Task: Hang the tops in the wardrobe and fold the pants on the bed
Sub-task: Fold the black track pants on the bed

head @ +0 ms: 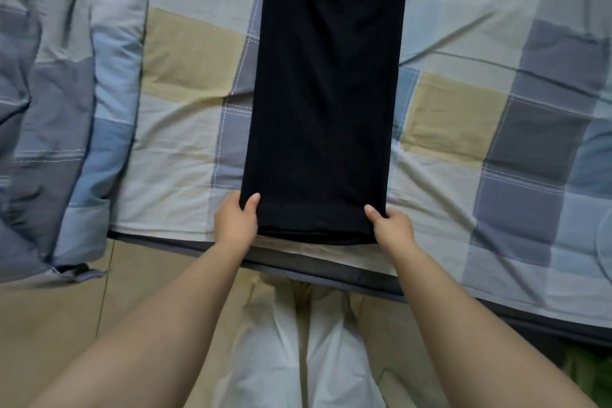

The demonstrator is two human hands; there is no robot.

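Observation:
Black pants [326, 93] lie flat on the bed [185, 142], folded lengthwise with one leg over the other, running from the top of the view down to the near edge. My left hand [235, 222] pinches the hem's left corner, thumb on top of the cloth. At the hem's right corner my right hand [392, 228] pinches the cloth the same way. The waist end is cut off by the top of the frame.
A checked sheet in blue, grey, white and tan covers the bed. A bunched quilt [56, 109] in the same pattern lies along the left. The bed's dark near edge [331, 270] crosses the view, with tan floor [66, 315] and my white-clad legs [298, 351] below it.

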